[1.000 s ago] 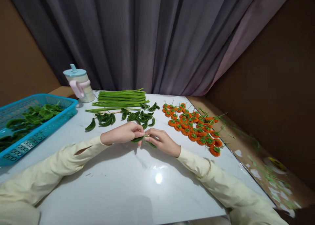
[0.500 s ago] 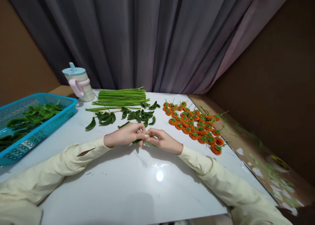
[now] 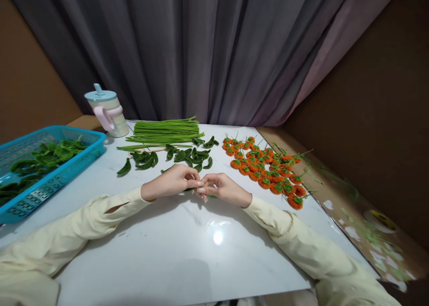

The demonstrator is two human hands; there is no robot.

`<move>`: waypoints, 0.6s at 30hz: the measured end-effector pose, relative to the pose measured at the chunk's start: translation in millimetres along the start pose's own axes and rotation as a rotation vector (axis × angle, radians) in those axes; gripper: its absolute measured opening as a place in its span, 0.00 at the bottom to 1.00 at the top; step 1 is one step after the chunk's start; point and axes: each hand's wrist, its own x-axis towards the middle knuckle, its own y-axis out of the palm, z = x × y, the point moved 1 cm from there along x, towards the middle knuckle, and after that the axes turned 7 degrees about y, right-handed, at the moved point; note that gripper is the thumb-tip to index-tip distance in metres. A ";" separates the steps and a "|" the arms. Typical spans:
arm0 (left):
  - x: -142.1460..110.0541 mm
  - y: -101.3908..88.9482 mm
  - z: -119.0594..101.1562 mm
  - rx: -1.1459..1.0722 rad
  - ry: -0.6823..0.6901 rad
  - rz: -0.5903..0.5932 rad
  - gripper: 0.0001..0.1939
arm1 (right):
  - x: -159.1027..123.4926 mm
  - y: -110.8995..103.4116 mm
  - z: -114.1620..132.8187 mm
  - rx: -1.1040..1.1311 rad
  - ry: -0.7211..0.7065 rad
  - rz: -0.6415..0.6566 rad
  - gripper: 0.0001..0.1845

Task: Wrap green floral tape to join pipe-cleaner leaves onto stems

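Note:
My left hand [image 3: 174, 181] and my right hand [image 3: 225, 190] meet above the table, fingertips pinched together. Slivers of a green chenille leaf [image 3: 189, 189] show under the left fingers and beside the right ones; the fingers hide most of it. Just beyond my hands lie several dark green, curled chenille leaves [image 3: 181, 156]. Behind these is a bundle of bright green chenille stems [image 3: 166, 131]. To the right, rows of fuzzy orange pieces with green tops [image 3: 264, 183] and thin stalks cover the table.
A blue perforated basket [image 3: 97, 150] with green leaf pieces stands at the left. Behind it is a lidded cup [image 3: 117, 123] with a pink handle. A grey curtain [image 3: 197, 51] hangs at the back of the white table [image 3: 161, 261]. Scraps and a tape roll [image 3: 380, 220] lie off its right edge.
My fingertips have drawn closer and now overlap at the pinch. Less of the green leaf shows under my left hand than before.

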 end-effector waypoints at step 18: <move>-2.0 6.4 2.0 0.022 0.040 -0.030 0.10 | 0.0 -8.0 -3.8 -0.087 -0.043 0.046 0.13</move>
